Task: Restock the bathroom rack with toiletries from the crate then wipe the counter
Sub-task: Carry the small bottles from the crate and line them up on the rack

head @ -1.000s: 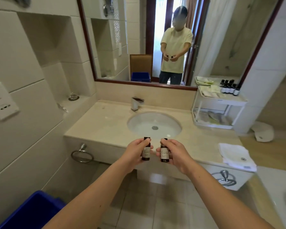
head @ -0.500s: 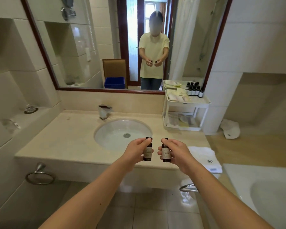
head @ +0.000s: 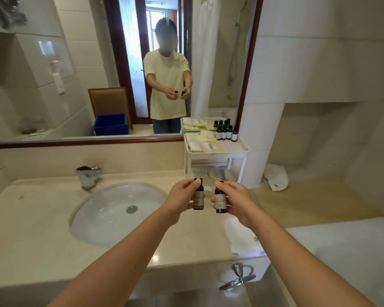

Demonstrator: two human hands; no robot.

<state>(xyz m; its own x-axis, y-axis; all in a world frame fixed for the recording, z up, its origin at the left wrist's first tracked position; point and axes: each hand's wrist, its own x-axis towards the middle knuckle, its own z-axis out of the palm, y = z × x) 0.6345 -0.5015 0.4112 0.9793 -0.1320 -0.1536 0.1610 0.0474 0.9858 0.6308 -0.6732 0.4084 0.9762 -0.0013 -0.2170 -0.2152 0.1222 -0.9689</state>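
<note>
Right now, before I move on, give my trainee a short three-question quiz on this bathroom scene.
1. True or false: the left hand holds the left bottle and the right hand holds the right bottle, both upright.
2. Which tier of the white rack carries the row of dark bottles? A top; B bottom; C neither.
3. Fill in: the folded white towel lies on the counter to the ___ of the sink basin.
Key: 1 true; 2 A; 3 right.
</note>
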